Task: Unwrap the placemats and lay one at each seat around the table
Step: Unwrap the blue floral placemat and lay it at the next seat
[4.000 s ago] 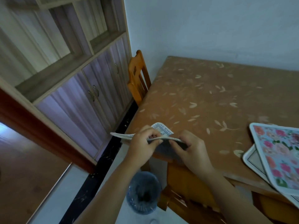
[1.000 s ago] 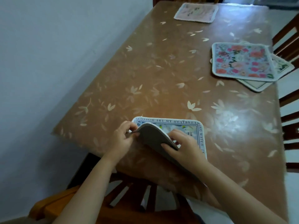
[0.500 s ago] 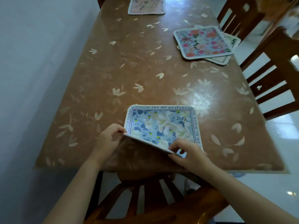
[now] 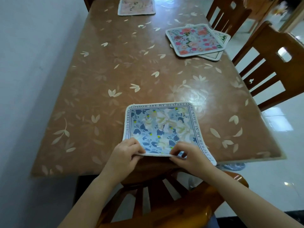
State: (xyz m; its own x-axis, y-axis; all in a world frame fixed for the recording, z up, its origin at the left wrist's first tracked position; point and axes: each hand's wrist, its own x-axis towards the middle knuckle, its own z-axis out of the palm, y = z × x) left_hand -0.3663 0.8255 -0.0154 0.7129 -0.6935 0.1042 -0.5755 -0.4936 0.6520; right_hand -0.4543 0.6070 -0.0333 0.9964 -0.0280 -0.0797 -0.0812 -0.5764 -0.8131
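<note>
the left hand (image 4: 125, 153) pinches the near edge of the blue floral placemat (image 4: 162, 127) close to its left corner, thumb on the printed top and fingers curled beneath, with that edge lifted slightly off the table (image 4: 102, 76). just to the right of it, the right hand (image 4: 189, 156) grips the same near edge in the same way, fingertips pressing the top and the rest tucked under. the mat stretches away from both hands, its far part flat on the brown leaf-patterned tabletop, and its near right corner hangs just past the table's edge beside the right wrist. below the hands stands a wooden chair (image 4: 164, 199) pushed in at this seat. far beyond the left hand, at the opposite end, lies a pink placemat (image 4: 136, 6). up and to the right of the right hand, a rose-patterned placemat (image 4: 194, 39) lies on top of another mat (image 4: 218, 45), near two wooden chairs (image 4: 263, 66) along that side.
</note>
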